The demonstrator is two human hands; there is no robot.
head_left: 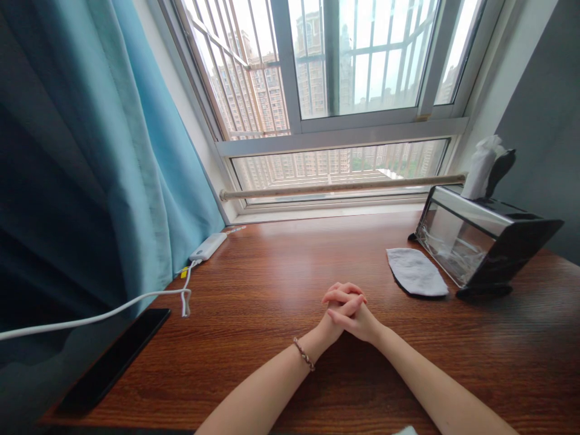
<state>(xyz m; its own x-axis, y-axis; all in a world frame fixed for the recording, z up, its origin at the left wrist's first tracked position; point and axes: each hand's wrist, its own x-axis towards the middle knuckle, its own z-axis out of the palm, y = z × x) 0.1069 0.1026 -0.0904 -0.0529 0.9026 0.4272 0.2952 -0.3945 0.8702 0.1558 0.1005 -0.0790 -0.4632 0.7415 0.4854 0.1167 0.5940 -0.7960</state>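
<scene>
My left hand [332, 319] and my right hand [361, 321] are clasped together on the brown wooden table [272, 272], their fingers interlaced. Both are closed on each other, and the space between the palms is hidden. A beaded bracelet [304, 354] circles the left wrist. To the right of the hands, apart from them, a flat white cloth piece [417, 272] with a dark edge lies on the table.
A black and clear tissue box [489, 235] stands at the right with tissue sticking up. At left lie a white power strip [208, 246], its white cable [113, 311] and a flat black object [120, 356]. A blue curtain [149, 151] hangs beside the barred window [362, 60].
</scene>
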